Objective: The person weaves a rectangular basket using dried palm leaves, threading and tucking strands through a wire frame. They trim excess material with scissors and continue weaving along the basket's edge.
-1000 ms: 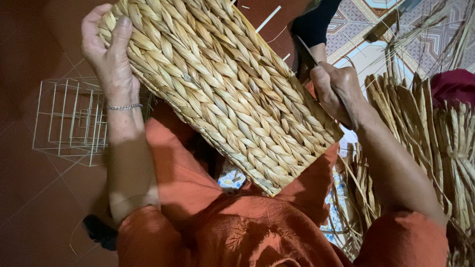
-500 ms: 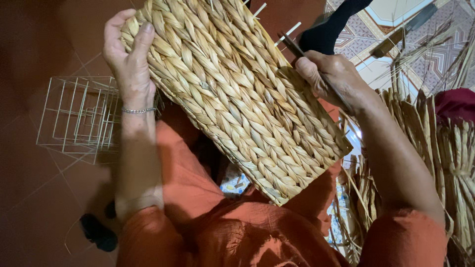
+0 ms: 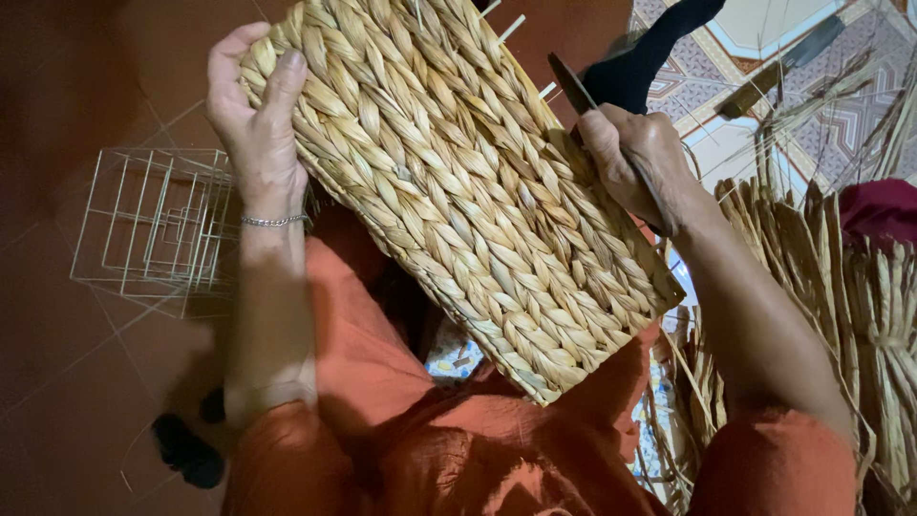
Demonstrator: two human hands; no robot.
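Observation:
A woven basket [image 3: 458, 182] of braided straw-coloured fibre lies slanted across my lap, its flat side facing up. My left hand [image 3: 256, 115] grips its upper left edge, thumb over the weave. My right hand [image 3: 635, 158] rests against the basket's right edge and is shut on a thin dark blade-like tool [image 3: 611, 143] that runs through the fist. White wire ends [image 3: 516, 27] stick out of the basket's top edge.
A white wire frame [image 3: 153, 229] sits on the brown tiled floor at left. Bundles of dried straw fibre [image 3: 850, 306] stand at right beside a dark red cloth [image 3: 879, 210]. A patterned mat [image 3: 812, 86] lies at upper right. Orange clothing [image 3: 401, 440] covers my lap.
The basket and both hands have shifted right and lower in view. My right hand has moved up along the basket's right edge, and the dark tool now shows in it.

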